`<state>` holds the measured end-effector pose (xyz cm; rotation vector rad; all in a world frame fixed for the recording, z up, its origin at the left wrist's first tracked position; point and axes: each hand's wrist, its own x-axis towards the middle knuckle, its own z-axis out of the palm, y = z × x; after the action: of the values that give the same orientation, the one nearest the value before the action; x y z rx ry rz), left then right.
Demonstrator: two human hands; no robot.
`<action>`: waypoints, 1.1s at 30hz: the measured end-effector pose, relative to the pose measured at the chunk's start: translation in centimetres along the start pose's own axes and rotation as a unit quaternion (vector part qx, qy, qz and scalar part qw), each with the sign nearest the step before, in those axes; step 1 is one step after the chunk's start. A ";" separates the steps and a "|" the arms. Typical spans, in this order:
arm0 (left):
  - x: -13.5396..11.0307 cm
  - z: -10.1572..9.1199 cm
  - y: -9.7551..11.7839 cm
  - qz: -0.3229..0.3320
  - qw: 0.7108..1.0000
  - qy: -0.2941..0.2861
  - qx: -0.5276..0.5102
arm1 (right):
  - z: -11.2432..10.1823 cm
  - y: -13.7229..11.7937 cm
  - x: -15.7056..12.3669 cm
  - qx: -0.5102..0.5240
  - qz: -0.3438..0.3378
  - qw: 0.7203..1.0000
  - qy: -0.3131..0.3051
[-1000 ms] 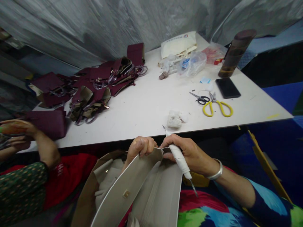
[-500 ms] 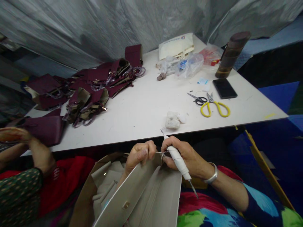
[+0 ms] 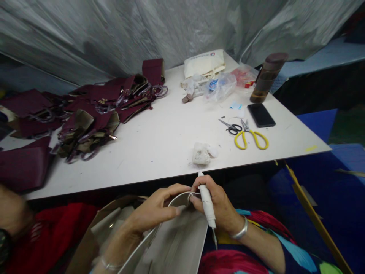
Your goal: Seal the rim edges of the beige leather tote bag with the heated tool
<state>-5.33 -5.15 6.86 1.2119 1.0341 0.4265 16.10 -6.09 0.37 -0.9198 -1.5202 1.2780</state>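
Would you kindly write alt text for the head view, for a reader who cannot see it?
A person's left hand pinches the edge of a grey bag in their lap while the right hand holds a white-wrapped tool against it. Beyond, a white table bears maroon bags, scissors and a phone.

A broad silver bangle (image 3: 238, 232) circles the right wrist, a thin one (image 3: 107, 263) the left, above a blue, green, pink and yellow patterned sleeve (image 3: 288, 249).

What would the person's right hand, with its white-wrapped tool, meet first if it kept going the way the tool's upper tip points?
Probably the near edge of the white table, then the crumpled white wad; depth is unclear, so the right hand might pass beneath.
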 end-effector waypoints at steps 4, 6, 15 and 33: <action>2.0 1.6 -1.9 -0.010 0.996 0.079 0.034 | -0.2 0.6 0.2 -0.008 0.024 1.000 0.017; 2.8 2.2 -2.9 -0.023 0.992 0.119 0.017 | -0.3 0.9 0.1 -0.021 0.029 0.999 0.029; 4.1 2.2 -3.7 -0.019 0.987 0.157 -0.027 | -1.3 2.2 -0.1 -0.034 0.014 0.999 0.021; 7.9 1.6 -3.3 -0.057 0.967 0.241 0.062 | -11.0 7.1 8.8 -0.329 -0.046 0.943 0.030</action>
<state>-0.82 -1.23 0.52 1.1772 1.5606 0.5905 23.87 6.77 -4.64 -1.2679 -1.9570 0.6573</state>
